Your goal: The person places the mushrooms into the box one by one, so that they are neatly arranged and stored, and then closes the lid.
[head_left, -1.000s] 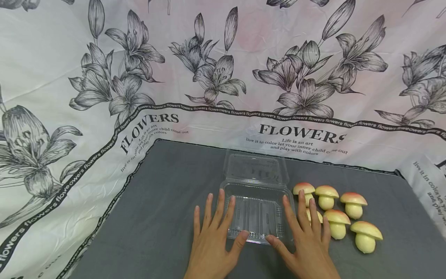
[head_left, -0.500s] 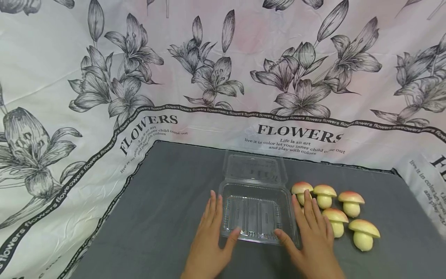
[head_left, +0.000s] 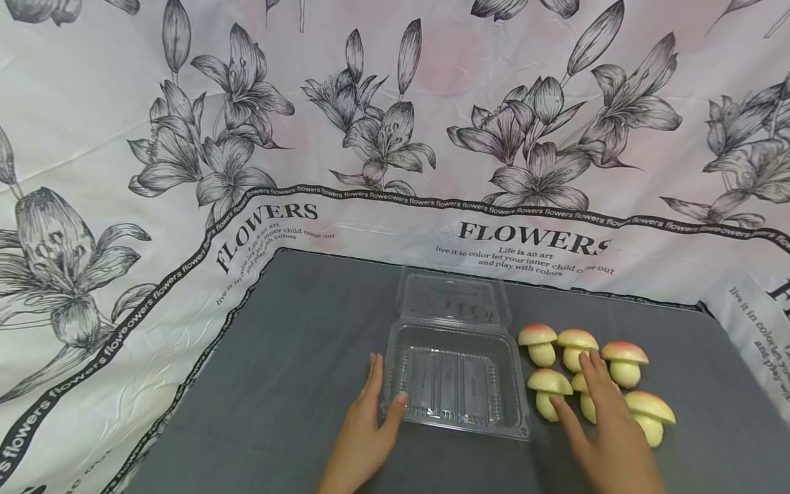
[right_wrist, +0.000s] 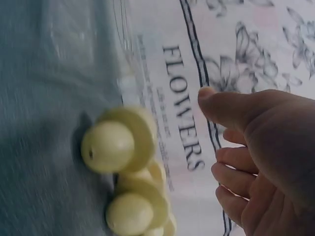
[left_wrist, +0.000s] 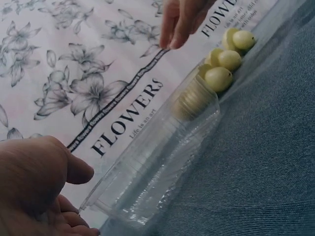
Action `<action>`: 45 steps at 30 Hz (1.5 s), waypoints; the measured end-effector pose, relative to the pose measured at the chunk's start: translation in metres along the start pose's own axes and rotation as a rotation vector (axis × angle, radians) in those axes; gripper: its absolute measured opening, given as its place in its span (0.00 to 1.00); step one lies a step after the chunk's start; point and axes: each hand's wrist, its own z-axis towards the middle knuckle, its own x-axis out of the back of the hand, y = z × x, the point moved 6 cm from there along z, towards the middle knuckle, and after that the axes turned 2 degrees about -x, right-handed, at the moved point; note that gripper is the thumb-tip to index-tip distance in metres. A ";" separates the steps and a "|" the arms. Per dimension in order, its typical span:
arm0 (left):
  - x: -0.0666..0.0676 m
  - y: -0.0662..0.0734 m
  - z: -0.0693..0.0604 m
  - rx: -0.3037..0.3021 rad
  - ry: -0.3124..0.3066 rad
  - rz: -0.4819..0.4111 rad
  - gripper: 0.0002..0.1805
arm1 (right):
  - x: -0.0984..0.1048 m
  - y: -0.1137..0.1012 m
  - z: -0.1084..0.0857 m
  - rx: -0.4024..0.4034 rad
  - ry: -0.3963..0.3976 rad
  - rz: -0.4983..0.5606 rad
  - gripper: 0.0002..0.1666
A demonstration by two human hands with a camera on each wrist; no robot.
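A clear plastic container point(head_left: 453, 384) with its lid point(head_left: 453, 298) folded back lies on the grey table. The left hand point(head_left: 364, 432) is beside the container's left edge, thumb apart from the fingers; in the left wrist view that hand point(left_wrist: 44, 187) is at the container's near end, and contact is unclear. Over the group of yellow mushroom shapes with reddish caps, the right hand point(head_left: 611, 439) hovers with extended fingers, partly covering some. From the right wrist view, this hand point(right_wrist: 256, 157) holds nothing, and a mushroom point(right_wrist: 110, 146) sits apart from its fingertips.
Several mushrooms point(head_left: 625, 360) stand in two rows right of the container. Behind the grey table point(head_left: 296, 329) hangs a white cloth point(head_left: 370, 226) with printed flowers and lettering, which also runs down the left side.
The right hand has moved right, from the container's right side to above the mushrooms, uncovering the front left one. The left hand has drawn slightly left and lower, its fingers closer together.
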 end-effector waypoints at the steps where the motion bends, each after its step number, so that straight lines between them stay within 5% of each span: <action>1: 0.000 -0.001 0.000 0.000 0.000 0.000 0.43 | 0.003 0.005 0.000 -0.014 -0.002 -0.013 0.50; 19: -0.006 -0.002 0.003 -0.037 -0.013 -0.054 0.38 | 0.014 0.109 -0.010 -0.087 -0.177 -0.153 0.59; 34: -0.005 -0.004 0.000 -0.044 0.003 -0.084 0.38 | 0.014 0.130 -0.015 -0.050 -0.153 -0.176 0.61; 40: -0.004 -0.004 0.001 -0.017 -0.010 -0.106 0.38 | 0.022 0.135 -0.012 -0.154 -0.138 -0.251 0.63; 45: -0.003 -0.005 0.001 -0.010 -0.017 -0.118 0.39 | 0.027 0.139 -0.015 -0.392 -0.119 -0.296 0.60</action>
